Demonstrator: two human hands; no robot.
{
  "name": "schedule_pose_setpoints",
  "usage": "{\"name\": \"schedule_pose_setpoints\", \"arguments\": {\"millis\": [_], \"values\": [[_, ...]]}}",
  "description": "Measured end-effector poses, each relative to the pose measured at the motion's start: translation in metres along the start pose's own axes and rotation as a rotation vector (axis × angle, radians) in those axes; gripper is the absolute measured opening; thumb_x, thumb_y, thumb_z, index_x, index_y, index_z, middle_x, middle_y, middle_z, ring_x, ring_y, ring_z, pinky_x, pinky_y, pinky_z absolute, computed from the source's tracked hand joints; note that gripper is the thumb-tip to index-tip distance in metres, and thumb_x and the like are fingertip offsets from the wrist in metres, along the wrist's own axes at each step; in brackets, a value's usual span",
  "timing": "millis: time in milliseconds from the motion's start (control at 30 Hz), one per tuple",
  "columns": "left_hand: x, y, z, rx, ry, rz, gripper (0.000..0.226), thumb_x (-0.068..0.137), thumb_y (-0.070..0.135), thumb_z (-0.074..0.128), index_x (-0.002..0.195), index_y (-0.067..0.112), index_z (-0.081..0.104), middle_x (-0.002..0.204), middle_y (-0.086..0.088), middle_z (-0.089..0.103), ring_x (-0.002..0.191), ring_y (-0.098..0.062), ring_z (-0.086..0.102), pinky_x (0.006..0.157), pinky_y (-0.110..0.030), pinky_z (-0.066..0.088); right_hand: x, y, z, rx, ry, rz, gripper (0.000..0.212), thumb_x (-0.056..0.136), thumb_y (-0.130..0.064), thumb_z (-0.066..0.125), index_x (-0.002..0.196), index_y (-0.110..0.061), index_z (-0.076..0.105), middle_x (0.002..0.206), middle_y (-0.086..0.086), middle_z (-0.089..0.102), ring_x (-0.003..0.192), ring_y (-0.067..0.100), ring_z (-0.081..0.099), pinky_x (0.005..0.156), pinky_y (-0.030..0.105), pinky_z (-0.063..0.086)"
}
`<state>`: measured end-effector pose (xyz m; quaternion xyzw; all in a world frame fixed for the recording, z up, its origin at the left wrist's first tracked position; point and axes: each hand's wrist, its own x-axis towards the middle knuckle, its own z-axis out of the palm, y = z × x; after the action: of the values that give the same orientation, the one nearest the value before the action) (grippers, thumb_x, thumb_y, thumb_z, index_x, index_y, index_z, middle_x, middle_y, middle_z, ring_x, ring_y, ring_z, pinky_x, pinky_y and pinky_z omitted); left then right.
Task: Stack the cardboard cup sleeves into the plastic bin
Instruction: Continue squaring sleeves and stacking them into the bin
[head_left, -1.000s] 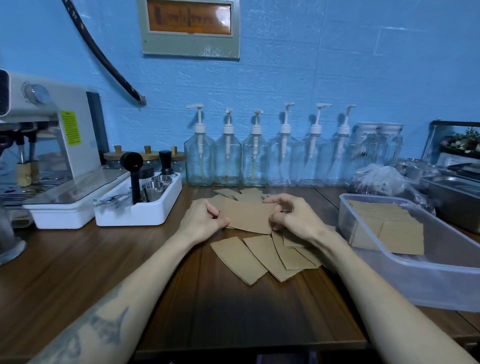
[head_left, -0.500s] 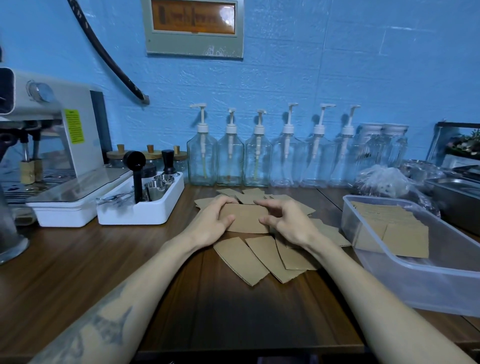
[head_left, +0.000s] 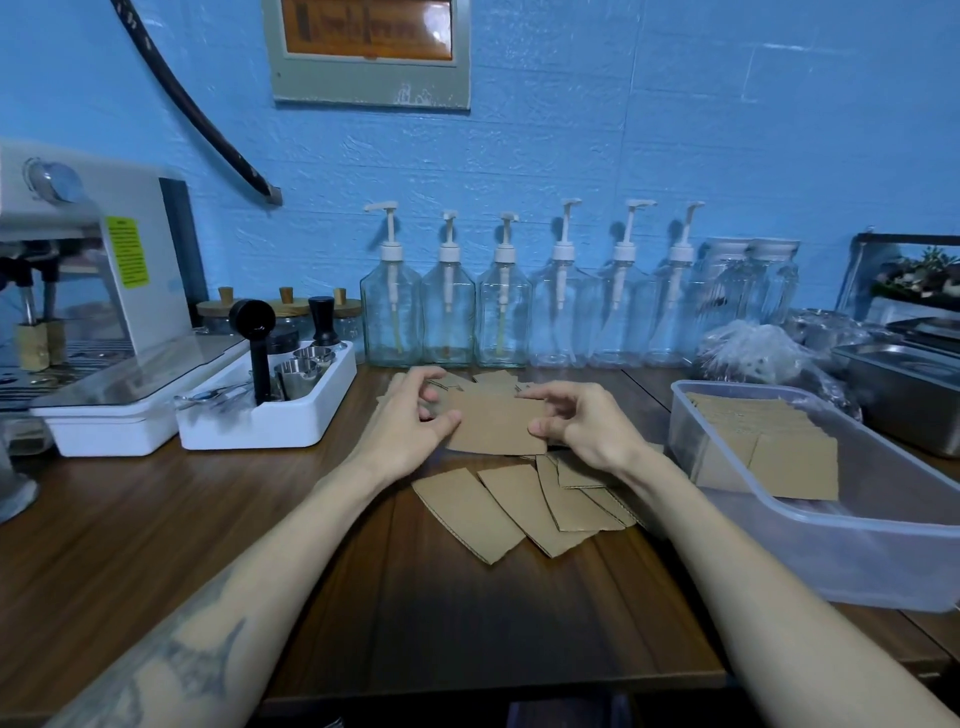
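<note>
A flat brown cardboard cup sleeve (head_left: 493, 426) is held just above the wooden counter between both hands. My left hand (head_left: 410, 421) pinches its left edge with thumb and curled fingers. My right hand (head_left: 576, 426) pinches its right edge the same way. Several more flat sleeves (head_left: 519, 509) lie fanned out on the counter below the hands, and a few others show behind them. The clear plastic bin (head_left: 831, 540) stands to the right with a layer of stacked sleeves (head_left: 769, 441) inside.
A white tool tray (head_left: 270, 415) and an espresso machine (head_left: 93, 291) stand at the left. A row of glass pump bottles (head_left: 498, 312) lines the blue wall. Metal pans (head_left: 909, 379) and a plastic bag (head_left: 753, 353) sit behind the bin.
Both hands have taken one sleeve by its two ends and raised it slightly off the pile; earlier they were lying on the sleeves, gathering them.
</note>
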<state>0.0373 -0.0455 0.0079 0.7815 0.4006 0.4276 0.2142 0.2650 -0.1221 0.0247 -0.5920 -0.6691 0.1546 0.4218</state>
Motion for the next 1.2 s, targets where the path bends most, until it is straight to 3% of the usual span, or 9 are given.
{"name": "schedule_pose_setpoints", "arguments": {"millis": [167,267,367,533,700,867,967,1067,1200], "values": [[-0.004,-0.004,0.003,-0.050,-0.228,0.017,0.036,0.090,0.016,0.068,0.123,0.024,0.055,0.115,-0.001,0.061,0.105,-0.024,0.060,0.096,-0.038,0.050,-0.004,-0.007,0.006,0.007,-0.042,-0.023,0.036,0.088,-0.007,0.072,0.119,-0.025,0.068,0.079,0.006,0.062,0.073,0.013,0.060,0.072,0.012,0.048],[-0.006,-0.005,0.001,-0.077,-0.245,0.027,0.032,0.090,0.013,0.068,0.120,0.019,0.056,0.118,-0.003,0.061,0.107,-0.028,0.059,0.099,-0.045,0.047,-0.009,-0.007,0.000,-0.030,-0.016,0.022,0.039,0.089,-0.015,0.073,0.127,-0.021,0.066,0.085,-0.001,0.071,0.087,0.012,0.066,0.096,0.029,0.051],[-0.009,-0.006,-0.004,-0.052,-0.229,0.024,0.029,0.091,0.016,0.068,0.115,0.026,0.056,0.110,-0.007,0.063,0.100,-0.031,0.060,0.093,-0.037,0.048,-0.018,-0.008,-0.010,-0.198,-0.033,0.105,0.050,0.089,-0.033,0.072,0.135,-0.019,0.059,0.109,-0.005,0.072,0.112,0.015,0.062,0.108,0.036,0.042],[-0.018,-0.013,-0.021,-0.010,-0.218,-0.002,0.031,0.091,0.019,0.068,0.118,0.026,0.055,0.113,-0.014,0.063,0.102,-0.031,0.060,0.095,-0.046,0.048,-0.034,-0.006,-0.018,-0.498,-0.200,0.176,0.065,0.090,-0.052,0.064,0.142,-0.015,0.052,0.146,0.005,0.049,0.138,0.023,0.041,0.114,0.044,0.035],[-0.035,-0.024,-0.040,0.005,-0.169,0.024,0.032,0.091,0.020,0.068,0.115,0.035,0.053,0.110,-0.001,0.063,0.098,-0.025,0.060,0.095,-0.041,0.048,-0.041,-0.002,-0.015,-0.644,-0.217,0.183,0.063,0.087,-0.064,0.057,0.136,-0.023,0.053,0.142,-0.002,0.041,0.137,0.021,0.034,0.107,0.053,0.037],[-0.040,-0.026,-0.042,0.024,-0.156,0.023,0.031,0.093,0.022,0.065,0.119,0.032,0.052,0.111,-0.002,0.064,0.100,-0.024,0.060,0.096,-0.047,0.048,-0.040,-0.002,-0.015,-0.684,-0.105,0.109,0.064,0.075,-0.071,0.064,0.124,-0.031,0.052,0.130,-0.004,0.051,0.121,0.019,0.046,0.104,0.044,0.038],[-0.041,-0.026,-0.039,0.035,-0.164,0.029,0.031,0.094,0.026,0.063,0.121,0.034,0.050,0.115,0.001,0.064,0.102,-0.019,0.060,0.097,-0.043,0.048,-0.040,-0.006,-0.017,-0.649,-0.072,0.064,0.048,0.077,-0.063,0.069,0.114,-0.035,0.055,0.114,-0.010,0.055,0.112,0.018,0.052,0.099,0.041,0.039],[-0.040,-0.027,-0.038,0.064,-0.174,0.027,0.032,0.095,0.030,0.061,0.123,0.035,0.047,0.113,-0.001,0.065,0.100,-0.017,0.061,0.093,-0.038,0.049,-0.040,-0.007,-0.022,-0.591,-0.053,0.030,0.024,0.092,-0.036,0.064,0.116,-0.035,0.061,0.107,-0.010,0.053,0.113,0.019,0.052,0.098,0.041,0.039],[-0.039,-0.027,-0.036,0.067,-0.192,0.031,0.033,0.095,0.028,0.062,0.123,0.034,0.046,0.115,0.006,0.062,0.091,-0.002,0.058,0.076,-0.019,0.043,-0.036,-0.011,-0.025,-0.445,-0.089,0.050,0.040,0.096,0.000,0.052,0.124,-0.024,0.066,0.104,-0.001,0.053,0.109,0.021,0.052,0.099,0.040,0.041]]}}
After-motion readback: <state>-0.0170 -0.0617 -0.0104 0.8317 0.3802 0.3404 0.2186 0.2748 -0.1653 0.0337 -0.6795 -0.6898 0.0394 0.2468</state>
